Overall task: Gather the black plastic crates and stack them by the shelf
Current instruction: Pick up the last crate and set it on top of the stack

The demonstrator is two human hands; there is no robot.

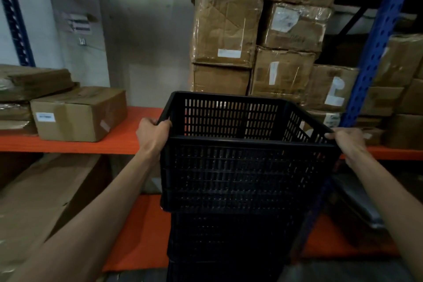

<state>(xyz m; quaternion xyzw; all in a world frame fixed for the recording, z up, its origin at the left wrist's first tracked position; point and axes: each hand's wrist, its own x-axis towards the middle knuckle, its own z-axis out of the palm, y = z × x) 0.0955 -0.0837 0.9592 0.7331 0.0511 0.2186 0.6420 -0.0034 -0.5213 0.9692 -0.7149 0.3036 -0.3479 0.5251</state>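
A black slotted plastic crate (pixel 242 167) fills the centre of the head view, open side up and empty. My left hand (pixel 153 135) grips its left rim and my right hand (pixel 348 144) grips its right rim. Below it stands a stack of more black crates (pixel 229 240), dark and hard to separate; the held crate sits on or just above the top one, I cannot tell which. The stack stands right in front of the orange shelf (pixel 128 142).
Taped cardboard boxes (pixel 229 30) are piled high on the shelf behind the crate. A smaller box (pixel 80 114) and flat cartons lie on the shelf at left. A blue perforated upright (pixel 375 52) rises at right. A large flat carton (pixel 45 194) leans under the shelf.
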